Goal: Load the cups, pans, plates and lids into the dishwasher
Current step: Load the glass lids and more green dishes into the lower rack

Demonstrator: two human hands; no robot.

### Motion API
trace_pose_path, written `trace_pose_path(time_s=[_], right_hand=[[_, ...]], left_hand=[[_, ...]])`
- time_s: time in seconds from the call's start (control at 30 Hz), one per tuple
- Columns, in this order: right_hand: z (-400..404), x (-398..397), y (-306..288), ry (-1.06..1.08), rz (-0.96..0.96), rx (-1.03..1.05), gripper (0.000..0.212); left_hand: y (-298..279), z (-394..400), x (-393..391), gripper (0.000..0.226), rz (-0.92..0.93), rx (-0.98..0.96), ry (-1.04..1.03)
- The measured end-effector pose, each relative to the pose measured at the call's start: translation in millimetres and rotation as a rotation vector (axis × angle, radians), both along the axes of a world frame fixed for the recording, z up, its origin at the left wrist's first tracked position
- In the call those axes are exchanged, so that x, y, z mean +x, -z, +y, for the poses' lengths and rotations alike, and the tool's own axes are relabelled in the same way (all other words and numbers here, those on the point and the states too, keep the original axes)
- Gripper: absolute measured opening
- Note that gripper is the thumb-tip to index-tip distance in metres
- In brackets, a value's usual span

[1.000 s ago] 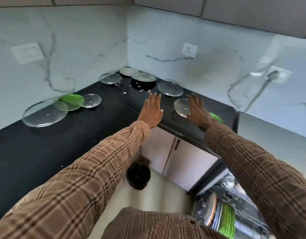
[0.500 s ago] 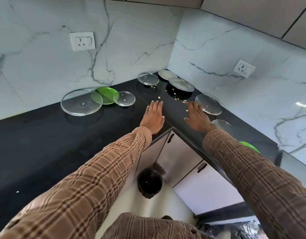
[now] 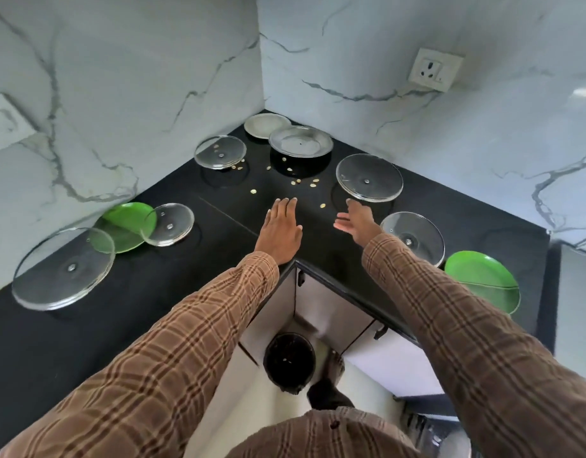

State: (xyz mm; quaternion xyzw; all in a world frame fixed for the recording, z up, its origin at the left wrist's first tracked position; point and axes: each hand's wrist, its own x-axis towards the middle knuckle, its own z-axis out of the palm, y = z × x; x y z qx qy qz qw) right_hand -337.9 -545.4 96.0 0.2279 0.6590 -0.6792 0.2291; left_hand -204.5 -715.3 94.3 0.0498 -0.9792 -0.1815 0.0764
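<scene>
Both hands empty over the black counter (image 3: 192, 309) corner. Left hand (image 3: 280, 231) lies flat, fingers straight and together, likely bracing. Right hand (image 3: 356, 221) hovers palm sideways, fingers loosely spread, just short of the large glass lid (image 3: 369, 177), probably the next pick. Steel plates (image 3: 299, 142) sit behind that lid, more lids and green plates either side, all flat, none loaded. Scattered kernels (image 3: 304, 183) left of it.

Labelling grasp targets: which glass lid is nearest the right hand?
The large glass lid just beyond the right hand, its rim nearly at the fingertips. The smaller lid beside the forearm sits behind the hand.
</scene>
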Motion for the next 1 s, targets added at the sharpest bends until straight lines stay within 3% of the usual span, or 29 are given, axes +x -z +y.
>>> trace_pose_path(time_s=[0.23,0.33,0.47,0.6,0.83,1.0], right_hand=[[4.6,-92.2,50.4,0.343,-0.206,-0.438,0.059],[6.3,-123.0,63.2,0.423,-0.227,-0.476,0.058],[4.3,-138.7,76.6,0.437,-0.238,-0.494,0.032],[8.4,-150.0,90.6,0.486,-0.213,-0.536,0.035],[21.9,-130.6,59.6,0.209,-0.065,-0.532,0.025],[61.5,-110.0,-2.1,-0.135,0.200,-0.241,0.026]], left_hand=[[7.3,7.7,-86.5,0.067,-0.059,0.035,-0.050],[7.1,6.0,-120.0,0.064,-0.055,0.034,-0.055],[10.8,0.3,-143.1,0.061,-0.068,0.066,-0.080],[19.0,-10.3,-149.4,0.060,-0.098,0.082,-0.064],[1.0,-23.0,-162.0,0.060,-0.050,0.171,-0.055],[-35.6,-11.9,-174.2,0.070,-0.040,0.418,-0.069]])
